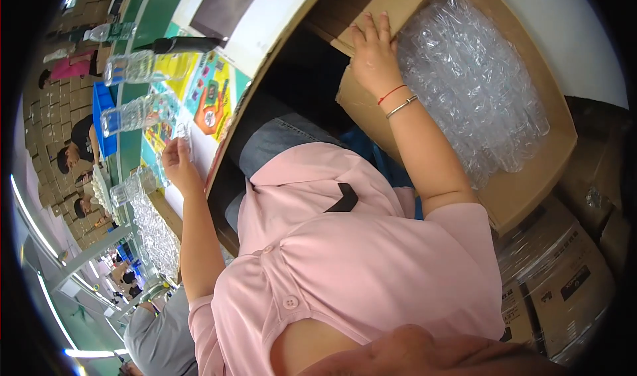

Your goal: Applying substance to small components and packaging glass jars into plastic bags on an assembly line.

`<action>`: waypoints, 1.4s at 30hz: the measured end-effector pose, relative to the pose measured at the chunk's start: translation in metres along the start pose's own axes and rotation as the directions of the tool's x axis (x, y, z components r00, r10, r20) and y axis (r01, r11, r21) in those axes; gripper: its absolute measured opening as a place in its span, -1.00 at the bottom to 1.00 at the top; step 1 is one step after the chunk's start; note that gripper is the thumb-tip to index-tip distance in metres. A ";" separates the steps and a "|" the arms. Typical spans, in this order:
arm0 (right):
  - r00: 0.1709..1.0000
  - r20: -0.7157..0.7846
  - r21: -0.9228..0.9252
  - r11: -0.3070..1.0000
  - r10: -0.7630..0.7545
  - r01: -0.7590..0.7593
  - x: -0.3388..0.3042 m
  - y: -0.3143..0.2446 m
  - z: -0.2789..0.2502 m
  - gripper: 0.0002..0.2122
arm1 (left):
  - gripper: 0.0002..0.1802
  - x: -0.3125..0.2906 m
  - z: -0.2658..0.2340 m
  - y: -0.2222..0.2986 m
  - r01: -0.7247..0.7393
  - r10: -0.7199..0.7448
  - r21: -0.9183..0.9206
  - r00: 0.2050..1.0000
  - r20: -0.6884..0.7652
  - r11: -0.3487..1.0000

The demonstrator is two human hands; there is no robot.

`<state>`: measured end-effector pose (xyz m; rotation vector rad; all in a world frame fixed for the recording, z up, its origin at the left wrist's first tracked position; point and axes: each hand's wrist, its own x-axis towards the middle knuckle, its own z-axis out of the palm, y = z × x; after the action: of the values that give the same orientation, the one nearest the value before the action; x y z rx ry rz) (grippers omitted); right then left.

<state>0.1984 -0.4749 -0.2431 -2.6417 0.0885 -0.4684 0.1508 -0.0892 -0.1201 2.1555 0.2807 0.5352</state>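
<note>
My left hand [178,160] is over the work table at the left. Its thumb and fingers close on a small clear plastic piece [184,134], whose exact kind I cannot make out. Under and beyond it lie brightly coloured printed sheets [219,101]. My right hand [375,51], with a red cord and a metal bangle at the wrist, lies on the flap of an open cardboard box [521,193], its fingers spread. Many clear thin plastic pieces [464,91] fill this box, close beside that forearm.
Clear ridged plastic containers [126,117] stand along the table's far left side, near a black elongated object [182,44]. A second box of clear pieces [156,233] sits by my left forearm. A person in grey [159,333] is close at lower left. Wrapped cartons [557,276] stand at right.
</note>
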 end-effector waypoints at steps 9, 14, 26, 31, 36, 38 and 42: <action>1.000 0.000 0.044 0.999 -0.011 0.011 0.004 -0.001 0.005 -0.54 | -0.79 -0.004 -0.020 -0.013 -0.004 0.003 0.021 0.997 0.079 1.000; 0.997 0.061 -0.043 0.998 -0.038 0.041 -0.006 -0.035 -0.051 -0.61 | -0.77 -0.014 -0.032 -0.020 -0.061 0.059 0.125 0.998 0.024 0.990; 0.796 0.237 0.964 0.032 -0.557 -0.265 -0.046 -0.254 -0.090 -0.55 | -0.85 -0.062 -0.036 0.059 0.613 -0.079 -0.714 0.775 0.628 0.339; 0.879 0.230 0.964 -0.023 -0.418 -0.264 -0.026 -0.252 -0.087 -0.57 | -0.45 -0.007 -0.034 0.025 0.043 0.003 -0.467 0.995 0.097 0.883; 0.908 0.341 0.939 0.050 -0.245 -0.339 -0.029 -0.209 -0.102 -0.58 | 0.13 0.107 -0.023 -0.047 -0.041 0.048 -0.436 0.999 0.006 0.899; 0.881 0.417 0.909 0.085 -0.226 -0.408 -0.037 -0.199 -0.109 -0.59 | 0.12 0.122 -0.029 -0.028 0.166 -0.047 -0.511 0.971 0.236 0.843; 0.879 0.439 0.898 0.052 -0.185 -0.437 -0.051 -0.188 -0.104 -0.63 | 0.04 0.116 -0.032 -0.032 0.198 0.057 -0.525 0.902 0.429 0.828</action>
<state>0.1123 -0.3433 -0.0879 -1.1470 -0.1222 0.2129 0.2376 -0.0035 -0.0973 1.6142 -0.0449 0.0608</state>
